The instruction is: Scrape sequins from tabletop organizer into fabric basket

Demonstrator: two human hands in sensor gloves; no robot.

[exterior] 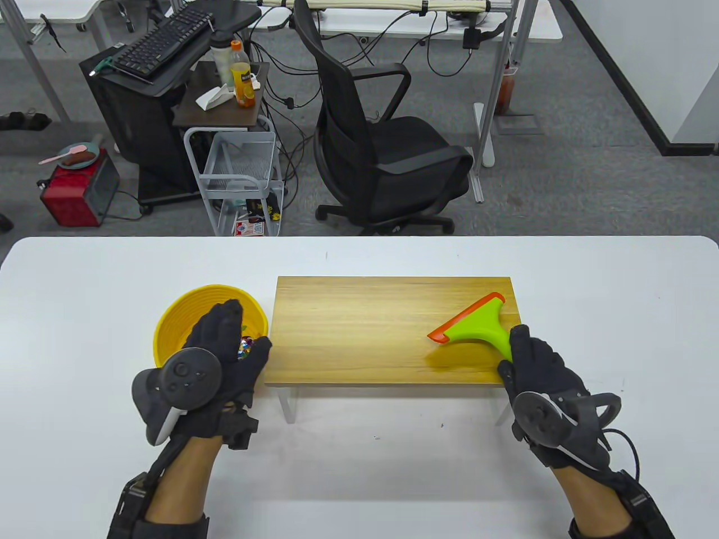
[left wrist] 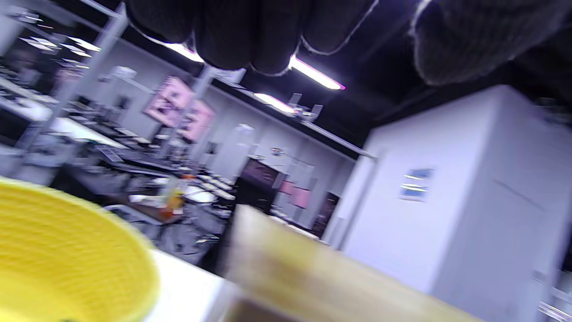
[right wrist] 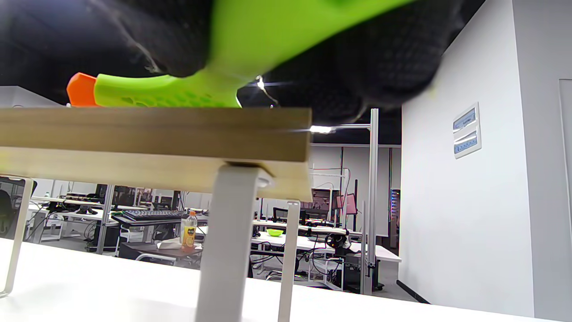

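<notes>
A yellow fabric basket [exterior: 180, 314] stands on the white table left of the wooden tabletop organizer [exterior: 365, 331]. Coloured sequins [exterior: 245, 346] lie inside the basket. My left hand [exterior: 224, 348] hovers over the basket's right side, fingers spread and holding nothing; the basket also shows in the left wrist view [left wrist: 58, 259]. My right hand [exterior: 533, 359] grips the handle of a green scraper with an orange blade [exterior: 477, 323], which lies on the organizer's right end. The scraper also shows in the right wrist view [right wrist: 178, 89] above the board [right wrist: 152, 129]. I see no sequins on the board.
The organizer stands on white legs [right wrist: 228, 241] above the white table [exterior: 359, 449]. Beyond the table's far edge are a black office chair [exterior: 382, 135] and a wire cart [exterior: 241, 168].
</notes>
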